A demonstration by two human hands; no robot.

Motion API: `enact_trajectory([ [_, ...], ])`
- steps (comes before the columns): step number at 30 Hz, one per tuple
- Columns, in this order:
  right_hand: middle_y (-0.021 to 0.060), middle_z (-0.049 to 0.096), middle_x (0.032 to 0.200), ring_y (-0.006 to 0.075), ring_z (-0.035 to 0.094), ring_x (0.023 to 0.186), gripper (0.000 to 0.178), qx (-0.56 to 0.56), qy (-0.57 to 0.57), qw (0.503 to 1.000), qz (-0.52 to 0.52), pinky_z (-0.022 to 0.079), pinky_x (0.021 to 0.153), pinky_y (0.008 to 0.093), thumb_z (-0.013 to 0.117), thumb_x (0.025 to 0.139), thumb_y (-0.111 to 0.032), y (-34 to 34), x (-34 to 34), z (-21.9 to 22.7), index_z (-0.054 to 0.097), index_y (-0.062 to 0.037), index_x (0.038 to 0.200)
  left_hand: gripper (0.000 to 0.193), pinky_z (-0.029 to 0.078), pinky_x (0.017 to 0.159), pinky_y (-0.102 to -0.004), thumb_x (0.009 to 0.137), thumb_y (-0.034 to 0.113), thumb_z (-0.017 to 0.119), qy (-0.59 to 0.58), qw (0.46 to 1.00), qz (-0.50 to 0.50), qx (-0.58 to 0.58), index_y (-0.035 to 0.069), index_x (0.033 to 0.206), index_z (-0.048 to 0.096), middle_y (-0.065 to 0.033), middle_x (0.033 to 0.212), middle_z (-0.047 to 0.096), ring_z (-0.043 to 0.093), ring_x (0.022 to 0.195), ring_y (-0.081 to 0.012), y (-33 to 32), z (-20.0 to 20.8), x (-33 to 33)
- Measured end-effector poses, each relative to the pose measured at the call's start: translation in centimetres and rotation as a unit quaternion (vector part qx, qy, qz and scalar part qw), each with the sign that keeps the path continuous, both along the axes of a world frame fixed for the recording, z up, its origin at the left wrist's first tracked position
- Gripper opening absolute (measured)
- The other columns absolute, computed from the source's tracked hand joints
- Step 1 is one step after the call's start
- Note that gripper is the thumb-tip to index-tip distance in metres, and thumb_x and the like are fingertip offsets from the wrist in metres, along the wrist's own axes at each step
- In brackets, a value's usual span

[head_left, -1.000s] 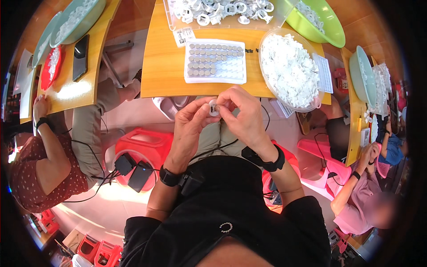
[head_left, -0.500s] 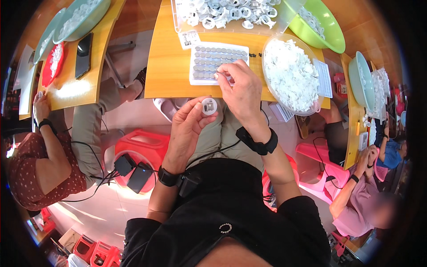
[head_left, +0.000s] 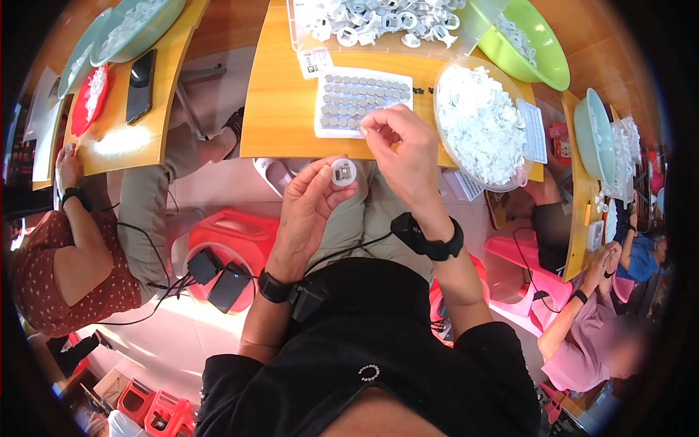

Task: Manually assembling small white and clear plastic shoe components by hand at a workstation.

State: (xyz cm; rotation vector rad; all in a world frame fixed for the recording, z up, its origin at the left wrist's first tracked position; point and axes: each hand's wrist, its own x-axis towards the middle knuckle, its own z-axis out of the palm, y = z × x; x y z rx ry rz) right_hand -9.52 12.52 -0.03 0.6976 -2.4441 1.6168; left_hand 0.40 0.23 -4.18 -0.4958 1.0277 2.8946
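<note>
My left hand (head_left: pixel 309 207) is closed on a round white plastic casing (head_left: pixel 344 172) with a squarish recess and metal bits facing up. It holds the casing just off the table's front edge. My right hand (head_left: pixel 405 154) hovers at the near right corner of a white tray (head_left: pixel 320 109), thumb and forefinger pinched together. What sits between those fingertips, if anything, is too small to make out. In the tray stand several rows of silver button cells (head_left: pixel 364 91), partly covered by my right hand.
Beyond the tray, a clear bin (head_left: pixel 466 49) holds many white casings. Right of it stand an oval tub of small white pieces (head_left: pixel 480 124) and a green basin (head_left: pixel 553 69). Two people sit at neighbouring tables. A red stool (head_left: pixel 233 226) with black boxes and cables is at my left.
My right hand has drawn slightly nearer and to the right, off the button cells toward the tray's near edge. My left hand keeps the casing in nearly the same place.
</note>
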Motion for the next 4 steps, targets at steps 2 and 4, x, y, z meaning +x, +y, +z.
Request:
enact_trajectory([
  [2, 0.0065, 0.057, 0.073, 0.0152, 0.053, 0.057, 0.01, -0.007, 0.0, 1.0, 0.026, 0.041, 0.048, 0.0278, 0.062, 0.072, 0.003, 0.7, 1.0, 0.0, 0.061, -0.0037, 0.078, 0.028, 0.053, 0.075, -0.0265, 0.093, 0.016, 0.048, 0.004, 1.0, 0.0, 0.007, -0.001, 0.113, 0.055, -0.0093, 0.101, 0.061, 0.062, 0.086, -0.0179, 0.0, -0.4, 0.0],
  [4, 0.0065, 0.058, 0.073, 0.0127, 0.053, 0.057, 0.01, -0.013, 0.0, 0.999, 0.05, 0.041, 0.047, 0.026, 0.062, 0.072, 0.003, 1.2, 1.5, 0.0, 0.062, -0.0038, 0.079, 0.028, 0.053, 0.075, -0.0265, 0.093, 0.017, 0.048, 0.011, 1.0, -0.001, 0.011, -0.001, 0.114, 0.055, -0.0092, 0.101, 0.061, 0.062, 0.087, -0.0177, 0.1, -0.5, -0.1],
])
